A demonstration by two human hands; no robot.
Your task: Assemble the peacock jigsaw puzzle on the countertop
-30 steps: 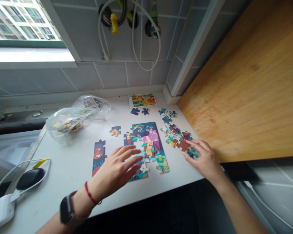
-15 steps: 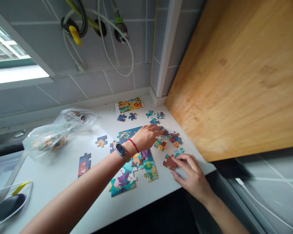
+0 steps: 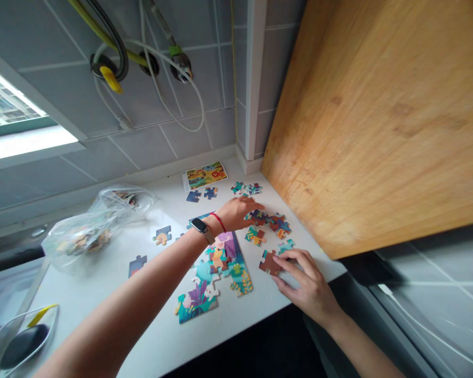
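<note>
My left hand (image 3: pixel 240 212), with a watch and a red cord at the wrist, reaches across the partly joined jigsaw puzzle (image 3: pixel 240 268). Its fingers are stretched out over a dark puzzle piece (image 3: pixel 257 217) in the loose heap; the thumb is hidden. Lower right, my right hand (image 3: pixel 309 286) has thumb and index finger at the edge of a brown puzzle piece (image 3: pixel 270 262) on the table. A teal piece (image 3: pixel 287 245) lies just beyond those fingers. My left forearm covers part of the joined puzzle.
A picture card (image 3: pixel 205 176) lies near the wall, with loose blue pieces (image 3: pixel 193 196) below it. Clear plastic bags (image 3: pixel 90 231) with pieces inside stand at left. A wooden panel (image 3: pixel 378 131) borders the right. A black device (image 3: pixel 26 344) with a white cable lies lower left.
The camera view has shifted slightly. My left hand has drawn back a little from the heap, showing more of the dark piece. My right hand stays at the brown piece.
</note>
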